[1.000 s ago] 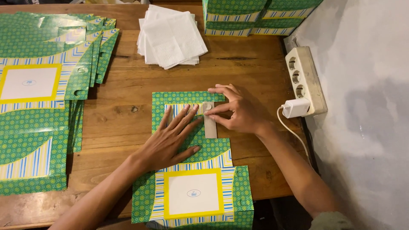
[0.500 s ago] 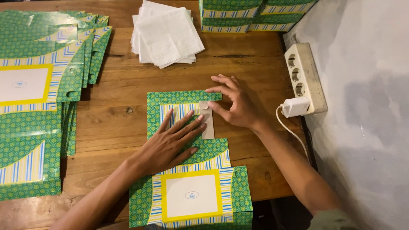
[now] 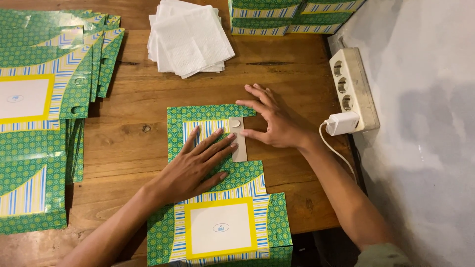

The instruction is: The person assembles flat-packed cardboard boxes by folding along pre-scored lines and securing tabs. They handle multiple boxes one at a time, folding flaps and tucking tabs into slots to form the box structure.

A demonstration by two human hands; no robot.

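On the wooden worktop (image 3: 133,143), a flat green patterned carton blank (image 3: 217,198) lies unfolded, its white-and-yellow label panel toward the near edge. The left hand (image 3: 198,165) rests palm-down on the blank's middle, fingers spread flat; this placement appears to pin the sheet against sliding. The right hand (image 3: 274,123) sits at the blank's right edge, fingers extended and open, thumb and forefinger tips touching the grey glue tab (image 3: 239,141), apparently pressing it down. Neither hand closes around anything.

To the left, a stack of like blanks (image 3: 44,113) lies fanned. White paper napkins (image 3: 190,39) are piled at the far side, beside finished boxes (image 3: 292,17). A power strip (image 3: 352,89) with white charger (image 3: 341,123) lies along the wall.

Hidden: the fold beneath the left palm; the stack and the boxes are cut off by the frame.
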